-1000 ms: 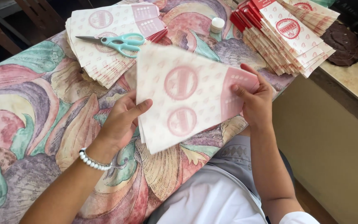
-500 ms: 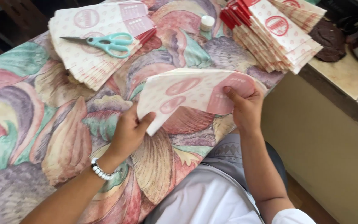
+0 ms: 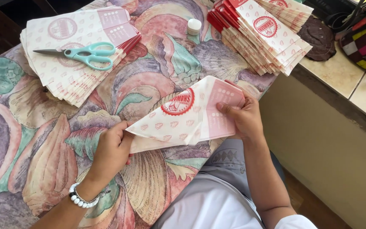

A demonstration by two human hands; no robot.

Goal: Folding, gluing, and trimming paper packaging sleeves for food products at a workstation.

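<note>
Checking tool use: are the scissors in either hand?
No, the teal-handled scissors lie on the flat paper stack; both hands hold a folded paper sheet.

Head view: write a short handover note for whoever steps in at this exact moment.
Left hand pinches the near-left point of the printed paper sheet; right hand grips its pink right end.
The sheet is folded over into a cone-like shape above the patterned tablecloth.
Flat stack of sheets lies far left with the teal scissors on top.
Pile of folded pieces lies far right; a small white tub lies between.
Done: one fold. Left: whether it is fixed shut cannot be told.
</note>
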